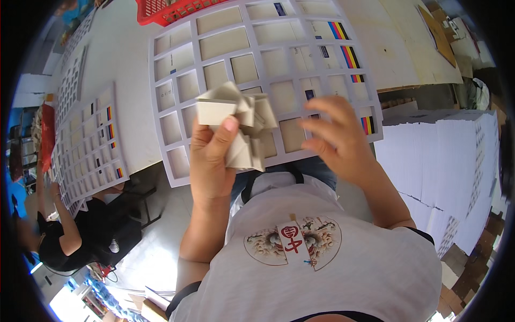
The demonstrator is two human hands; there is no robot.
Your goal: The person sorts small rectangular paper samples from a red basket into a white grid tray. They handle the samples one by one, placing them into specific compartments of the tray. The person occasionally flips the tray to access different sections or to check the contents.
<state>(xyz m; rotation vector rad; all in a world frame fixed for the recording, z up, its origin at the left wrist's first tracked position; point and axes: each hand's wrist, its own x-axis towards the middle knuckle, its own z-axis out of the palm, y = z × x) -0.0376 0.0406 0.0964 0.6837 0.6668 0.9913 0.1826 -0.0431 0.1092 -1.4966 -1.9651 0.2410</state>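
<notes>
My left hand (212, 161) is closed around a loose bunch of folded cream cardboard pieces (217, 111), with the thumb pressed on their near side. The pieces stick out at different angles above a white grid board (162, 129). To the right of the bunch, my right hand (343, 142) hovers over the board's near right part, fingers apart and holding nothing. The board has many rectangular openings. Beige or white surfaces show inside them, and several along the right side show coloured stripes. My left hand and the bunch hide some of its middle openings.
A red plastic basket (153, 14) stands at the board's far edge on the pale table (134, 40). At left, a co-worker's arms (68, 228) reach a similar grid board (88, 142). A tall stack of white sheets (429, 161) stands right of me, beside the table.
</notes>
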